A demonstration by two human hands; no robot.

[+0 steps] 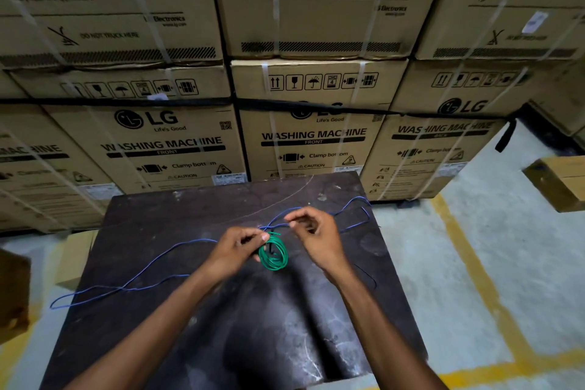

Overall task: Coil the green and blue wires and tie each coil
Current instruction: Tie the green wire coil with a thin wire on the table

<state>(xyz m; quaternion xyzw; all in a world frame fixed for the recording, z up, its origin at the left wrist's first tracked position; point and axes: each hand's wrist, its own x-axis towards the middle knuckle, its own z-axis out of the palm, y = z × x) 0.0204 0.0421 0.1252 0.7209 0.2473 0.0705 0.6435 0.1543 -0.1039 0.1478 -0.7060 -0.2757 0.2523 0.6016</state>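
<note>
- Left hand (235,247) pinches the green wire (273,253), already coiled, at the coil's upper rim; tying appears under way.
- Right hand (313,233), fingertips together just above the pinch, seemingly grips the tie end; cannot tell.
- Blue wire (133,282) sprawls uncoiled across the table (253,342) either side; next, cinch snugly.

You face stacked cardboard boxes (177,142) printed "LG Washing Machine", strapped with white bands. Before you stands a dark scuffed desk (253,326) on a concrete floor (474,263) with yellow lines.
</note>
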